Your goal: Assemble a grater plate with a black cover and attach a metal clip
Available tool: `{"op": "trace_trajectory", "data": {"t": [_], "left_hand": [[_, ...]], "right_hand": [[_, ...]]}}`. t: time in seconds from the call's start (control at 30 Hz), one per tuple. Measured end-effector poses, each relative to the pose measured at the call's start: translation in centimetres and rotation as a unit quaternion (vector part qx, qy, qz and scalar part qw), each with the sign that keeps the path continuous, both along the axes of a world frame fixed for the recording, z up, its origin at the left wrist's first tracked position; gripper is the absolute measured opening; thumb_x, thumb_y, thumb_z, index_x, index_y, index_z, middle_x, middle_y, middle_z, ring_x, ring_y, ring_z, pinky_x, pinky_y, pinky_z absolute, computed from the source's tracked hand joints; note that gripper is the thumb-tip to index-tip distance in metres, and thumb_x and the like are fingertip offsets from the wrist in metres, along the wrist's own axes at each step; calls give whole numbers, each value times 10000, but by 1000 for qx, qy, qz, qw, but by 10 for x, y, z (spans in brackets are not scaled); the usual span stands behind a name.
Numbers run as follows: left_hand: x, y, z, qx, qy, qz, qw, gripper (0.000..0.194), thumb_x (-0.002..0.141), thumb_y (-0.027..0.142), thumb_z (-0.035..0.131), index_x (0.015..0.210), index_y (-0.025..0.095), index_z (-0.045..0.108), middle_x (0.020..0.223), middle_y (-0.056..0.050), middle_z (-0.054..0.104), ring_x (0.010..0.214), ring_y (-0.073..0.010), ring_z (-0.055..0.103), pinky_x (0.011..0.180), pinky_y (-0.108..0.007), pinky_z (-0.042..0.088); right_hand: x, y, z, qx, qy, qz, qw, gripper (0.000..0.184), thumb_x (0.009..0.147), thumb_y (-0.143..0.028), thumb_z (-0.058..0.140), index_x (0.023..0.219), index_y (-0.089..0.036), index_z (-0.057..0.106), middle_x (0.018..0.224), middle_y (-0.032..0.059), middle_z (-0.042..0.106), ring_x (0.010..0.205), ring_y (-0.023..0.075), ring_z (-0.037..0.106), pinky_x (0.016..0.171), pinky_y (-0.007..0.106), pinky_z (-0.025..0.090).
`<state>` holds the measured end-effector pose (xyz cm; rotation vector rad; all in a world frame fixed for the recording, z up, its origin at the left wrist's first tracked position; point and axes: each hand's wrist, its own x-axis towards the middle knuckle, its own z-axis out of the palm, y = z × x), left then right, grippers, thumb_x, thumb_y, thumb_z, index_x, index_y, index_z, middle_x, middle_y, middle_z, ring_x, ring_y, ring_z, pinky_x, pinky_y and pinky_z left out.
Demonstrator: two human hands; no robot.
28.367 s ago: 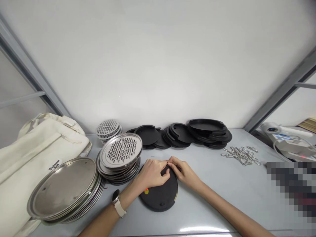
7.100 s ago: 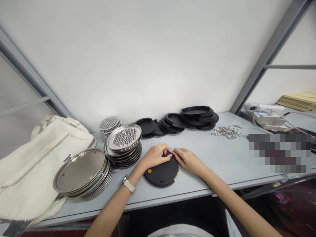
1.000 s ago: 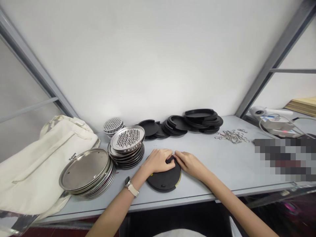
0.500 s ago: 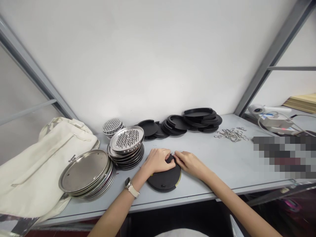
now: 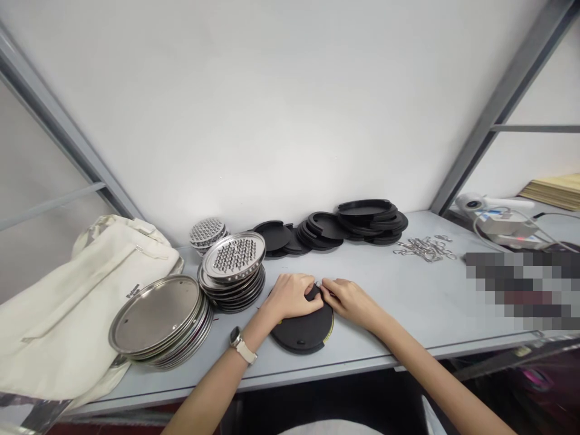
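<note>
A black round disc [image 5: 301,332] with a yellow line along its right edge lies on the grey table near the front. My left hand [image 5: 292,296] is closed over its far left part, thumb across the top and fingers at the rim. At the disc's far edge my right hand [image 5: 347,297] pinches a small metal clasp [image 5: 318,283], mostly covered by fingertips; whether it is fastened to the disc cannot be seen. To the left stands a stack of round metal grater plates [image 5: 235,257]. A pile of small metal clasps [image 5: 426,248] lies to the right.
Black round trays [image 5: 367,220] are heaped along the wall. Smooth round metal plates [image 5: 156,317] are stacked at the left beside a cream cloth bag [image 5: 90,302]. More graters [image 5: 207,232] stand behind. A white device with cables [image 5: 502,223] sits at far right.
</note>
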<state>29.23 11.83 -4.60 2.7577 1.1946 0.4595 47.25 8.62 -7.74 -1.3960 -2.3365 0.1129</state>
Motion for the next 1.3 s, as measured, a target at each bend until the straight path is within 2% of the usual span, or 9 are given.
{"op": "trace_trajectory", "data": {"t": [0.17, 0.43, 0.73, 1.1, 1.3], "left_hand": [[-1, 1, 0, 8, -4, -14, 1000, 173, 744, 326, 547, 646, 192, 498, 605, 22, 553, 550, -122, 461, 525, -270, 218], [-1, 1, 0, 10, -2, -25, 1000, 179, 748, 321, 552, 647, 190, 484, 627, 19, 568, 553, -122, 465, 523, -273, 220], [0, 0, 4, -1, 23, -19, 1000, 178, 786, 322, 522, 671, 185, 524, 659, 9, 592, 577, -129, 510, 526, -288, 247], [0, -1, 4, 6, 26, -26, 999, 161, 788, 318, 518, 699, 187, 546, 699, 1, 608, 610, -137, 522, 550, -275, 279], [0, 1, 2, 13, 19, -25, 999, 179, 776, 320, 529, 658, 186, 515, 658, 12, 593, 576, -126, 504, 523, -285, 237]], "right_hand": [[0, 0, -1, -6, 18, 5, 1000, 186, 928, -230, 370, 775, -201, 473, 603, -14, 481, 527, 135, 430, 535, 240, 281], [0, -1, 0, -58, 81, 26, 995, 160, 937, -220, 361, 810, -213, 458, 663, -4, 537, 552, 133, 478, 556, 230, 344], [-1, 0, -1, -9, 18, -16, 1000, 206, 945, -242, 335, 783, -209, 458, 587, -15, 491, 524, 143, 463, 535, 249, 289], [-1, 2, -6, -5, 0, -17, 1000, 243, 965, -255, 301, 802, -202, 473, 586, -10, 504, 528, 150, 482, 545, 252, 294], [-1, 1, -3, -6, -10, -13, 1000, 250, 965, -262, 305, 799, -199, 480, 605, 2, 525, 540, 153, 487, 552, 252, 303]]}}
